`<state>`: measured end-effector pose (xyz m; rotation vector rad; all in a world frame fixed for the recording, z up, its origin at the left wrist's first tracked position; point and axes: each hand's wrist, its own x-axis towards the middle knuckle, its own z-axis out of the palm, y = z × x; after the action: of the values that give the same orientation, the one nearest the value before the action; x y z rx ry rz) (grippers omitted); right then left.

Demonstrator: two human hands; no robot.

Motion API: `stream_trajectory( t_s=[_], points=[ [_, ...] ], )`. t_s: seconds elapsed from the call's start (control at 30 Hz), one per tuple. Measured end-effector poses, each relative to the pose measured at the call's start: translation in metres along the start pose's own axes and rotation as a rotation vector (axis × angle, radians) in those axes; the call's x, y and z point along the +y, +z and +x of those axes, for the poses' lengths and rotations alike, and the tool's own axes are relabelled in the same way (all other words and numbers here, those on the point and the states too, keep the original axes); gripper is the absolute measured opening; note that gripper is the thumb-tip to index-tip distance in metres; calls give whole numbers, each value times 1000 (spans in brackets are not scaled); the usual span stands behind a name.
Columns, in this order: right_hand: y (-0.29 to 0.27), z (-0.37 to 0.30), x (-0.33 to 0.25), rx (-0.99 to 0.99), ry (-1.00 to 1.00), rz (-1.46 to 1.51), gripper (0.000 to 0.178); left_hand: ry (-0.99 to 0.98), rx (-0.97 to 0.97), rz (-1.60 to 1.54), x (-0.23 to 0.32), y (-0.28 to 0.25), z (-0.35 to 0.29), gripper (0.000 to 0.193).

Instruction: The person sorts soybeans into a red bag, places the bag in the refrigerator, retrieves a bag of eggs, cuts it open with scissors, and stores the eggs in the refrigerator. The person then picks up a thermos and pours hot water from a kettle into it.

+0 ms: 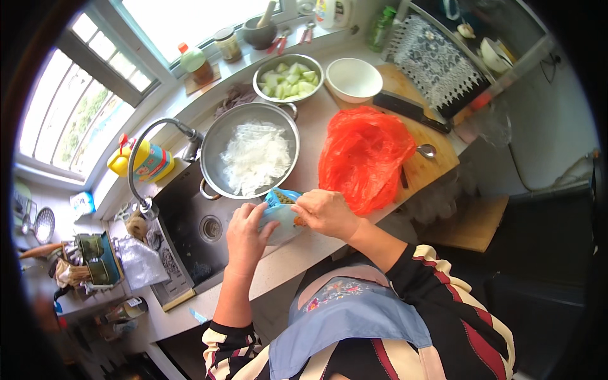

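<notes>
A plastic packet (283,229), see-through with a blue top, is held over the counter's front edge. Small greenish-brown pieces show at its top; I cannot tell their kind. My left hand (246,235) grips the packet's left side between thumb and fingers. On the other side, my right hand (328,214) pinches its upper edge. Just beyond the hands stands a wide metal pot (214,142) with a crinkled, whitish translucent heap (256,157) in it. A crumpled red plastic bag (364,155) lies to the right of the pot.
Behind the pot sits a metal bowl of cut pale-green pieces (290,79), beside a white bowl (353,80). A cleaver (411,111) and a spoon (426,151) rest on the wooden board (437,149). At left are the sink (193,221) and curved faucet (136,152).
</notes>
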<state>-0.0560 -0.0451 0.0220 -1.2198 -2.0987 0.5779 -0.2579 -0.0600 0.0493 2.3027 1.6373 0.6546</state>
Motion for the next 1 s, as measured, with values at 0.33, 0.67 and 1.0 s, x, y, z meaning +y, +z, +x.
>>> stream_trajectory(
  t_s=[0.33, 0.67, 1.0],
  points=[
    [-14, -99, -34, 323, -30, -1, 22, 232, 71, -196, 56, -3, -35, 11],
    [-110, -375, -108, 821, 376, 205, 19, 713, 6, -407, 230, -8, -151, 4],
    [-179, -760, -203, 1908, 1024, 487, 28, 814, -239, -635, 380, 51, -259, 3]
  ],
)
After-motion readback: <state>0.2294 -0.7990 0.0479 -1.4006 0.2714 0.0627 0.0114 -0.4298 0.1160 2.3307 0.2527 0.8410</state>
